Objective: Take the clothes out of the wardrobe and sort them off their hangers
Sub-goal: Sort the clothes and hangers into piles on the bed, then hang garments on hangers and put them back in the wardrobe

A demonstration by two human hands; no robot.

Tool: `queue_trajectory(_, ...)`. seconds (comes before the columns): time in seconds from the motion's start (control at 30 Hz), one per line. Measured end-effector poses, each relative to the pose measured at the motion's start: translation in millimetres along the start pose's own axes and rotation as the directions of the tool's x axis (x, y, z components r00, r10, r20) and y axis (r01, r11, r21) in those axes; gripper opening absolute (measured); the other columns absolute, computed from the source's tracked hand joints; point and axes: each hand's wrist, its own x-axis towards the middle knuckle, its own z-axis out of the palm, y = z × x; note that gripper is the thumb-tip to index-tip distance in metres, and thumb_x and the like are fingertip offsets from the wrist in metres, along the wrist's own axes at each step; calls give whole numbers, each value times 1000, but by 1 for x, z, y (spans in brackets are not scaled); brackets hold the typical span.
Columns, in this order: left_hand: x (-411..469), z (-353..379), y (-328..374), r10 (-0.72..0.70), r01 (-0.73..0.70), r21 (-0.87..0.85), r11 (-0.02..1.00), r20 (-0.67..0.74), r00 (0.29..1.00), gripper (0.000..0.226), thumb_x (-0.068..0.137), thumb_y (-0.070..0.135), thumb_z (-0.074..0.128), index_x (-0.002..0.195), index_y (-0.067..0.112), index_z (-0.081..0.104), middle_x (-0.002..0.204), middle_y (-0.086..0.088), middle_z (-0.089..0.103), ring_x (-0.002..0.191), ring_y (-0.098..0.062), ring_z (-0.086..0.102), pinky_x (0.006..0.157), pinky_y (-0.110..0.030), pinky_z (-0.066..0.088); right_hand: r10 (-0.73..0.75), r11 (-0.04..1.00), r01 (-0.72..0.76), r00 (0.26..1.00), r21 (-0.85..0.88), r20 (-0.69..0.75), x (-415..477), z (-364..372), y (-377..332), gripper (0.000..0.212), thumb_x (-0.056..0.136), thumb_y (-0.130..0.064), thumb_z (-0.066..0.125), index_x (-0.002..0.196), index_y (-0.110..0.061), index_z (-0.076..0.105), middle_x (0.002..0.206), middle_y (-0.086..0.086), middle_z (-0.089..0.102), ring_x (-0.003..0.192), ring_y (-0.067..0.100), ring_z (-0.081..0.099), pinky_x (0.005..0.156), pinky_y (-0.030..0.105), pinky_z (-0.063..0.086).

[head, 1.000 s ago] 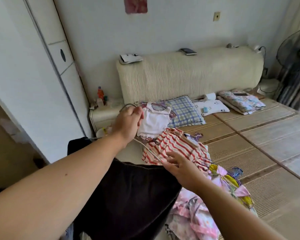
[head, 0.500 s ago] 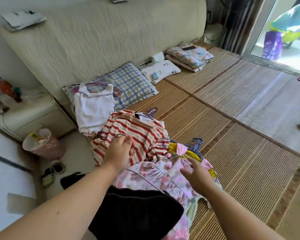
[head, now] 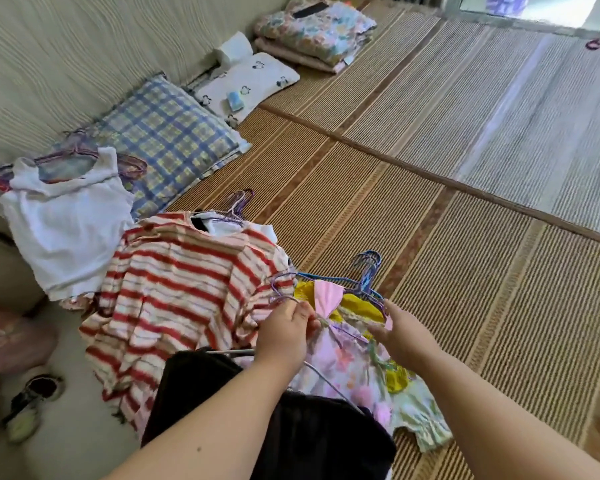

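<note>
Clothes on hangers lie on the bed's straw mat (head: 378, 188). A white top (head: 66, 230) lies at left, and a red-striped shirt (head: 181, 292) in the middle. A pink and yellow floral dress (head: 354, 362) on blue wire hangers (head: 364, 275) lies nearest me. A black garment (head: 284, 431) hangs over my left forearm. My left hand (head: 286, 332) pinches a thin hanger wire at the dress's neckline. My right hand (head: 400, 332) grips the dress's right shoulder beside the pink bow.
A checked pillow (head: 167, 136) and a white printed pillow (head: 253, 81) lie against the cream headboard (head: 84, 46). Folded floral bedding (head: 319, 32) sits at the far end. A pink bin (head: 11, 341) and a shoe (head: 32, 403) are on the floor at left.
My view tipped down from the headboard to the bed. My left hand left the striped shirt and took hold of a hanger wire at the floral dress; my right hand closed on the dress.
</note>
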Motion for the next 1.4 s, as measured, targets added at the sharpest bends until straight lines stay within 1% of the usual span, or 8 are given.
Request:
queue_trajectory(0.23, 59, 27, -32, -107, 110, -100, 989, 35, 994, 35, 99, 22, 42, 70, 16, 61, 75, -5, 69, 82, -28, 65, 83, -43, 54, 183, 980, -184, 983, 75, 27, 88, 32, 25, 64, 92, -37, 55, 145, -14, 28, 142, 13, 44, 128, 30, 43, 108, 42, 34)
queue_trajectory(0.33, 69, 35, -33, -117, 132, -198, 971, 85, 990, 36, 100, 18, 41, 69, 12, 59, 64, 0, 67, 69, -19, 64, 69, -31, 54, 291, 954, -291, 957, -74, -13, 107, 45, 24, 66, 83, -51, 60, 138, -27, 32, 129, 13, 47, 121, 35, 45, 104, 51, 34)
queue_trajectory(0.43, 76, 37, -39, -113, 132, -216, 968, 99, 989, 35, 100, 16, 41, 70, 10, 59, 61, 2, 68, 63, -12, 65, 67, -27, 54, 309, 946, -310, 951, -98, -26, 120, 47, 31, 61, 73, -48, 70, 123, -25, 43, 116, 11, 52, 110, 33, 51, 93, 43, 44)
queue_trajectory(0.6, 71, 40, -37, -116, 138, -246, 959, 102, 988, 34, 100, 14, 40, 71, 9, 57, 58, 3, 67, 58, -7, 64, 62, -22, 51, 228, 973, -218, 951, -68, 211, 118, 38, 47, 29, 73, -32, 72, 92, -15, 60, 93, 4, 65, 79, 18, 58, 66, 22, 41)
queue_trajectory(0.73, 57, 35, -29, -104, 122, -239, 963, 85, 991, 37, 99, 13, 42, 67, 11, 59, 62, 0, 67, 65, -17, 62, 70, -29, 53, 84, 984, -99, 991, 151, 99, 82, 40, 49, 4, 80, -15, 60, 81, -13, 56, 81, 6, 60, 72, 19, 55, 59, 26, 39)
queue_trajectory(0.97, -7, -1, 4, -44, 56, -268, 962, 49, 998, 29, 98, 8, 42, 76, 3, 60, 61, -2, 63, 48, 0, 59, 48, -9, 45, -91, 911, 92, 996, 402, -22, -32, 16, 28, 21, 80, -36, 71, 82, -18, 61, 71, -1, 63, 63, 13, 58, 62, 23, 44)
queue_trajectory(1.23, -105, -71, 14, 59, -66, -279, 958, -33, 998, 29, 99, 19, 43, 84, 15, 68, 68, -1, 67, 60, -6, 63, 58, -18, 48, -237, 898, 254, 967, 360, -91, -144, -32, -18, 9, 79, -38, 72, 83, -38, 64, 73, -8, 69, 59, 2, 59, 63, 25, 49)
queue_trajectory(1.4, -187, -129, 13, 63, -104, -340, 935, -129, 990, 32, 98, 29, 46, 81, 21, 72, 65, 3, 68, 65, -12, 65, 62, -31, 49, -396, 895, 396, 917, 207, -44, -224, -64, -56, 10, 81, -39, 70, 86, -33, 66, 79, -9, 71, 69, 2, 64, 66, 18, 48)
